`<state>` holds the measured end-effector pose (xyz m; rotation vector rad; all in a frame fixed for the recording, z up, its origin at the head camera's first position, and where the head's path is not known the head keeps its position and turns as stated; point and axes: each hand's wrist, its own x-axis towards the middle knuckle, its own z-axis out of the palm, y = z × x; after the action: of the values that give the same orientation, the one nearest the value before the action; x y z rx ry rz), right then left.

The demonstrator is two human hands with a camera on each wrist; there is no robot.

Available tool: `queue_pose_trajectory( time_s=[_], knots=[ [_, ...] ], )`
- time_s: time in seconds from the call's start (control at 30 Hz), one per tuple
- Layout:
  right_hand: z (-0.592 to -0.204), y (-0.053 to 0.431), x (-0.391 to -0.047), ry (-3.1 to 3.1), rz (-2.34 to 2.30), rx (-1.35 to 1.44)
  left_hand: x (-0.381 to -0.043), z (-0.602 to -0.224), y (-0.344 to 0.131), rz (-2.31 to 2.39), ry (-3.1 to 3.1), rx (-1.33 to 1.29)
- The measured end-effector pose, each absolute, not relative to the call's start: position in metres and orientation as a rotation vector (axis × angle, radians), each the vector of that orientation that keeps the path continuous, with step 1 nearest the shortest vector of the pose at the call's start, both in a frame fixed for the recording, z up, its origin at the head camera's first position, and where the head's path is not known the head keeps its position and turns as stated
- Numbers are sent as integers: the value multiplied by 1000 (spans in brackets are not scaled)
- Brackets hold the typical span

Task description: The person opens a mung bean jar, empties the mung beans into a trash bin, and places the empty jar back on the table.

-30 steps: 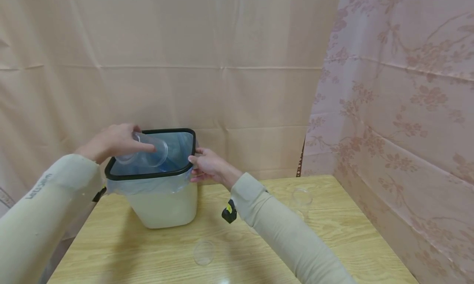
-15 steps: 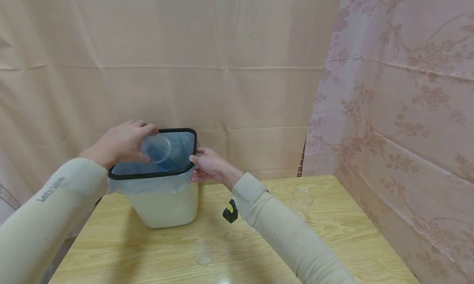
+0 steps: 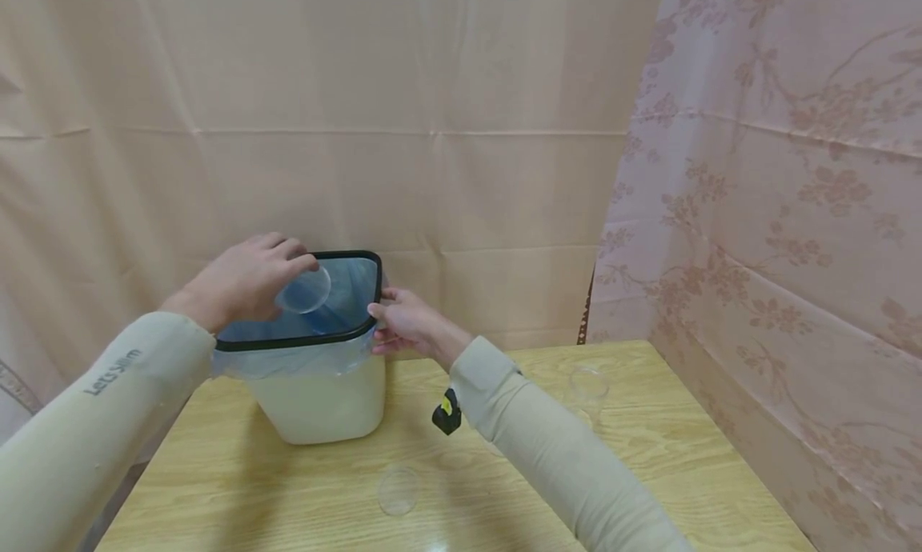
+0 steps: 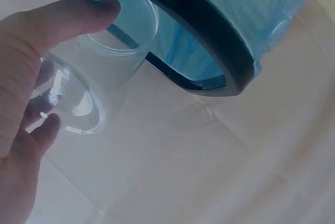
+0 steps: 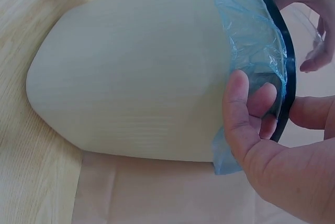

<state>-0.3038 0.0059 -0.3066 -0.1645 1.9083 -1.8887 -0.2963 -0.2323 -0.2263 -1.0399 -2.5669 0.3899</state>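
My left hand (image 3: pixel 248 280) holds a clear plastic cup (image 3: pixel 307 290) over the mouth of a cream-coloured trash bin (image 3: pixel 324 404). In the left wrist view the thumb lies along the see-through cup (image 4: pixel 112 69) and the other fingers reach round its far side. A black rim (image 3: pixel 288 342) runs round the top of the bin, with a thin blue bag (image 3: pixel 288 363) folded over it. My right hand (image 3: pixel 414 322) grips the rim at the bin's right side. In the right wrist view its thumb is at the inner side and its fingers (image 5: pixel 238 103) curl against the bag outside.
The bin stands on a wood-grain table (image 3: pixel 504 504). A clear round plastic piece (image 3: pixel 398 490) lies near the front, and a clear cup (image 3: pixel 588 382) is at the right. A small black and yellow object (image 3: pixel 446 413) shows beside the right sleeve. A beige curtain (image 3: pixel 468 176) hangs behind.
My left hand has moved to the right over the bin, and the cup has turned so its round end faces more toward the head camera. The right hand keeps its grip on the rim.
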Motion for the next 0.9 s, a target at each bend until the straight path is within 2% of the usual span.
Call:
queue_pose_trajectory(
  time_s=[0.33, 0.9],
  knots=[
    [-308, 5, -306, 1912, -1901, -164, -301, -227, -237, 370, -2423, -1142],
    [-309, 6, -304, 1907, -1904, -162, -302, -233, -235, 304, -2532, -941]
  ],
)
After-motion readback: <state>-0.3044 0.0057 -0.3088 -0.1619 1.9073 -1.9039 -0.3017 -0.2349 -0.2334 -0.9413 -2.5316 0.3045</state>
